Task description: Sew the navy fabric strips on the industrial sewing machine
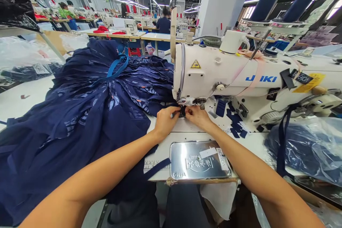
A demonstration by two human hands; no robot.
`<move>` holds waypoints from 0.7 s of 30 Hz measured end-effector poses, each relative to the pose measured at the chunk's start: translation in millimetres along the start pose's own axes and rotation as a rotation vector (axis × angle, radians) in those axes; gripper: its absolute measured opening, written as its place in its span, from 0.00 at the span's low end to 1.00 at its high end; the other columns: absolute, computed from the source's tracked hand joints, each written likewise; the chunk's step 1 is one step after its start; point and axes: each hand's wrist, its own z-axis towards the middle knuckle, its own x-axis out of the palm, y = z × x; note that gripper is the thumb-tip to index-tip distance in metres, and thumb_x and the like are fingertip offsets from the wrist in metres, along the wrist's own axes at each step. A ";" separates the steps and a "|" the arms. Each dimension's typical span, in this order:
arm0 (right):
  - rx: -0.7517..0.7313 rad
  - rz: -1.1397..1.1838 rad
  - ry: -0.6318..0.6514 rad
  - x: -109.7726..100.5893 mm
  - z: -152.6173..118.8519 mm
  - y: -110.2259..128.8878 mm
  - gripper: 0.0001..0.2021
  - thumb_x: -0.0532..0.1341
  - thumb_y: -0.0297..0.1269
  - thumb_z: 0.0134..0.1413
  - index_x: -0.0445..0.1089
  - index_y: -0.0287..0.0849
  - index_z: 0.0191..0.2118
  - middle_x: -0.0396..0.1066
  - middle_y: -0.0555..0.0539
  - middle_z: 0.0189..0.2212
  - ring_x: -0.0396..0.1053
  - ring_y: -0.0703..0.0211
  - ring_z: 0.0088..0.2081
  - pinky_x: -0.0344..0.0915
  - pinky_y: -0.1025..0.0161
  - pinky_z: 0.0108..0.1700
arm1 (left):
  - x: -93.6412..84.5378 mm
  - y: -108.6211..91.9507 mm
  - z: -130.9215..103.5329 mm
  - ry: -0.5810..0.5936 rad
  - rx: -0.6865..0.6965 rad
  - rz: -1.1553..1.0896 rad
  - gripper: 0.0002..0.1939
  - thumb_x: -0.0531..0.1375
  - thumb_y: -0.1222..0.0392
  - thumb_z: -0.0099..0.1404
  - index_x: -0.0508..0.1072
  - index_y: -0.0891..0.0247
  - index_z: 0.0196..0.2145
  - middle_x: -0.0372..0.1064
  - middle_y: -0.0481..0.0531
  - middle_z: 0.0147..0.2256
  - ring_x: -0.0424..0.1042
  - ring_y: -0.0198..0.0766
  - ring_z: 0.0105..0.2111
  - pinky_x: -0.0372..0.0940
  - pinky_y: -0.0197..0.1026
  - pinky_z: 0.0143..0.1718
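Note:
Both of my hands are close to the needle area of a white sewing machine [205, 60]. My left hand [165, 121] is closed, left of the presser foot [182, 109]. A slim grey-blue object [174, 114] pokes out of its fingers; its kind is not clear. On the other side, my right hand [199, 117] pinches at the edge of a small dark piece under the foot, largely hidden by the fingers. A large heap of navy garments [107, 107] spreads left of the machine, reaching behind my left hand.
A shiny metal tin lid [200, 160] with labels lies at the table's front edge. Small navy fabric pieces [236, 123] are scattered right of the needle. A plastic-wrapped navy bundle [307, 146] sits far right. Thread cones [267, 0] stand above; people work behind.

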 end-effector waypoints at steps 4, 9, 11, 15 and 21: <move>-0.142 0.058 0.185 -12.8 -4.4 -7.4 0.03 0.54 0.29 0.42 0.65 0.41 0.25 0.65 0.53 0.23 0.59 0.66 0.25 0.51 0.69 0.27 | -3.4 2.1 -10.0 0.151 0.328 0.148 0.13 0.53 0.69 0.59 0.72 0.62 0.39 0.73 0.51 0.41 0.71 0.37 0.40 0.63 0.41 0.43; -0.286 0.257 0.476 -27.8 -7.3 -9.3 0.03 0.53 0.27 0.39 0.61 0.40 0.21 0.57 0.57 0.17 0.54 0.69 0.22 0.50 0.70 0.25 | 1.6 5.2 -2.7 0.295 0.386 0.244 0.12 0.53 0.70 0.58 0.71 0.64 0.39 0.71 0.53 0.42 0.69 0.38 0.42 0.62 0.41 0.44; -0.294 0.334 0.567 -31.8 -8.2 -8.7 0.03 0.53 0.27 0.38 0.61 0.40 0.21 0.56 0.58 0.16 0.54 0.69 0.21 0.50 0.70 0.25 | 2.2 5.5 -0.9 0.353 0.423 0.270 0.09 0.52 0.69 0.59 0.72 0.65 0.34 0.72 0.53 0.36 0.70 0.38 0.38 0.62 0.40 0.41; -0.222 0.470 0.626 -33.3 -6.9 -11.7 0.03 0.53 0.28 0.39 0.62 0.40 0.22 0.59 0.58 0.17 0.57 0.69 0.21 0.55 0.70 0.25 | -0.7 4.5 -4.7 0.351 0.498 0.252 0.10 0.51 0.67 0.62 0.72 0.65 0.31 0.72 0.52 0.30 0.69 0.36 0.33 0.61 0.38 0.38; 0.057 0.765 0.299 -17.0 -3.2 -10.1 0.05 0.53 0.30 0.46 0.65 0.39 0.28 0.68 0.54 0.21 0.56 0.71 0.16 0.55 0.70 0.22 | -3.2 -7.8 -18.7 0.295 0.627 0.103 0.13 0.48 0.66 0.64 0.72 0.65 0.31 0.71 0.51 0.28 0.69 0.34 0.30 0.61 0.37 0.38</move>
